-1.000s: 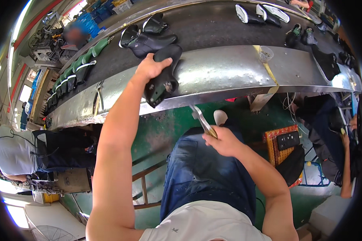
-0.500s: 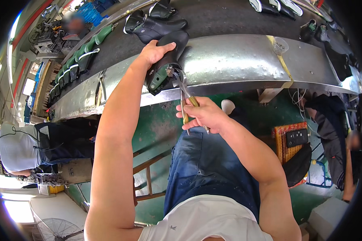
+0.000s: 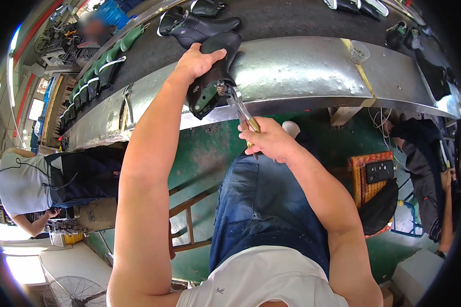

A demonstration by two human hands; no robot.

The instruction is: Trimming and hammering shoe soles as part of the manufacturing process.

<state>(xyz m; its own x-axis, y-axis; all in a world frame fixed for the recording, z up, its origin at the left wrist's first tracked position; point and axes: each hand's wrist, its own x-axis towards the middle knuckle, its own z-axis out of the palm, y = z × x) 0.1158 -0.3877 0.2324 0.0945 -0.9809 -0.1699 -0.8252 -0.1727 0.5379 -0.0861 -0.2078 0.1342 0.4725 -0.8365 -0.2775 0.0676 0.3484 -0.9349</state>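
My left hand [image 3: 195, 63] is wrapped round a black leather boot [image 3: 225, 48], its toe pointing away and its opening toward me. Inside that opening a green shoe last [image 3: 206, 99] shows, with a tuft of gathered material at its edge. My right hand [image 3: 272, 139] is closed round a pair of pincers [image 3: 247, 116] with brass-coloured handles. The metal jaws reach the boot's rim beside the tuft; whether they bite on it I cannot make out. Just beyond my left hand lies another black boot [image 3: 202, 31] on the bench.
A dark belt [image 3: 302, 20] runs behind a shiny metal ledge [image 3: 302, 71]. Green lasts with uppers [image 3: 89, 84] line its left. On the ledge stands a clear cup [image 3: 359, 52]. A phone [image 3: 379, 172] lies on a woven mat at right. Other people work at left [image 3: 25, 179] and right.
The pincers' handles have come together in my right hand, which has moved slightly up and right. The boot has tilted a little in my left hand.
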